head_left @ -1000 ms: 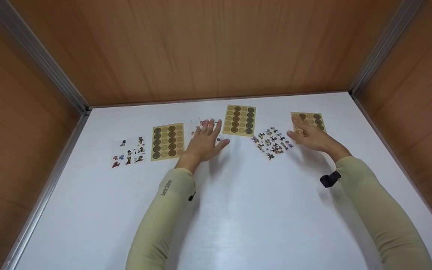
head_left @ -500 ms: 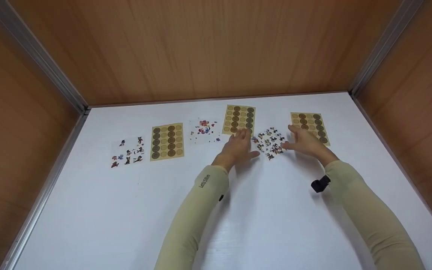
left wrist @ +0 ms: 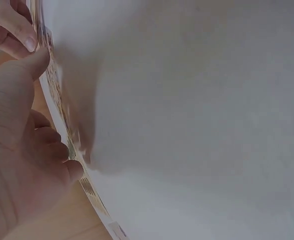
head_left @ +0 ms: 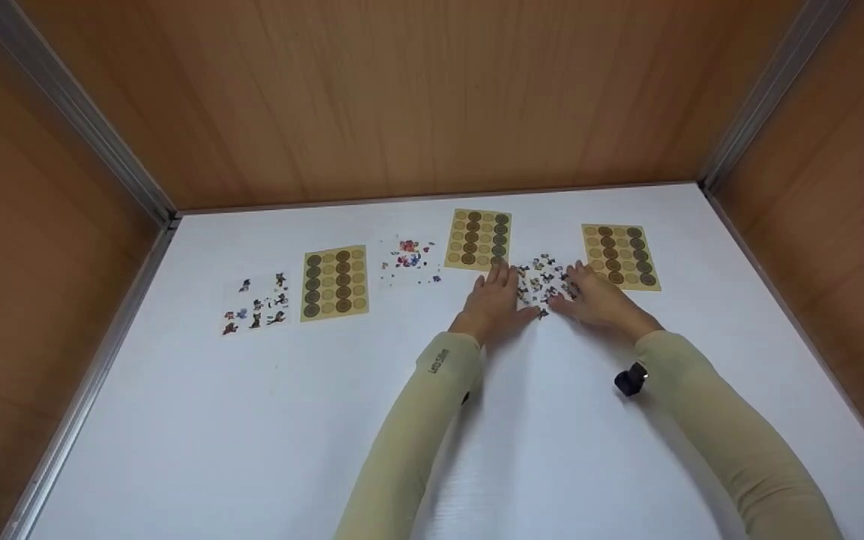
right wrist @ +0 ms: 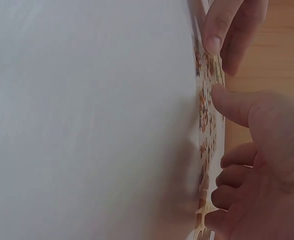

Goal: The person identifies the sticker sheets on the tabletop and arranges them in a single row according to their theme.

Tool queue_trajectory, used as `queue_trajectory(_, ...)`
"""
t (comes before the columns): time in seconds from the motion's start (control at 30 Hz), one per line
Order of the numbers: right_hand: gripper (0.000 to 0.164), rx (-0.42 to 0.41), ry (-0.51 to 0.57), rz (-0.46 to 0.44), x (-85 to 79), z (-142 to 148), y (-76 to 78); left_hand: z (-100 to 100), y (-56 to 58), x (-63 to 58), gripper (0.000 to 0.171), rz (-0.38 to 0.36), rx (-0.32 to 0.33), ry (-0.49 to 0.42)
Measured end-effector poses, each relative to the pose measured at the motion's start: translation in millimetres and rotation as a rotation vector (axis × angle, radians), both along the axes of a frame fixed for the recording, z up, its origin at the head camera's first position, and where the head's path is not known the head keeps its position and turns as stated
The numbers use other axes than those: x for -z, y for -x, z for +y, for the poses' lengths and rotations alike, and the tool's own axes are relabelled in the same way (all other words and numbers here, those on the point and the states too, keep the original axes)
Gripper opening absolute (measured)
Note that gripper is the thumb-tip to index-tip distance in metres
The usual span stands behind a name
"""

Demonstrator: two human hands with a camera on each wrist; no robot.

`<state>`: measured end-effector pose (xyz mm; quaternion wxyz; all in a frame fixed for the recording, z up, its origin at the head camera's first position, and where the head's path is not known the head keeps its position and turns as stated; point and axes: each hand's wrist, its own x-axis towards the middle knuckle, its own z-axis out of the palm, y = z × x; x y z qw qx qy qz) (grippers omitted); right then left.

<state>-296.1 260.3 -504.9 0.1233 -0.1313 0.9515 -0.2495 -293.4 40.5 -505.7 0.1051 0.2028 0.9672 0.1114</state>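
A clear sticker sheet (head_left: 542,276) printed with many small coloured figures lies flat on the white table, between both hands in the head view. At its left edge is my left hand (head_left: 491,303), fingers extended and thumb reaching toward the sheet's near corner. On the opposite side my right hand (head_left: 598,301) has its fingertips and thumb at the right edge. The wrist views show both hands low over the table with fingers slightly bent. Whether the fingertips press on the sheet or only hover is hard to tell.
Brown sheets of round coin stickers lie at the right (head_left: 621,256), the centre back (head_left: 478,238) and the left (head_left: 334,283). Two more clear sticker sheets lie at the middle (head_left: 408,261) and far left (head_left: 256,303). Wooden panels (head_left: 432,97) wall the white table (head_left: 267,435).
My left hand has moved right, away from the middle clear sheet, to the left edge of the figure sheet. My right hand has shifted left from the right coin sheet to the figure sheet.
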Motion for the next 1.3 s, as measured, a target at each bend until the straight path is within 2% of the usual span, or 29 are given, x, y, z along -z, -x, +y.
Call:
queue_trajectory(0.23, 0.094, -0.040, -0.071, 0.003, 4.0, -3.0, -3.4, 0.0, -3.1, 2.7, 0.083, -0.020, -0.004, 0.013)
queue_trajectory(0.67, 0.094, -0.059, -0.067, -0.027, 1.9, -1.2, -4.6, 3.3, -4.5, 0.8, 0.083, -0.062, -0.032, 0.021)
queue_trajectory(1.3, 0.091, -0.081, -0.109, -0.007, 3.0, -0.3, -4.2, 4.2, -6.4, 0.8, 0.083, -0.055, -0.039, -0.011)
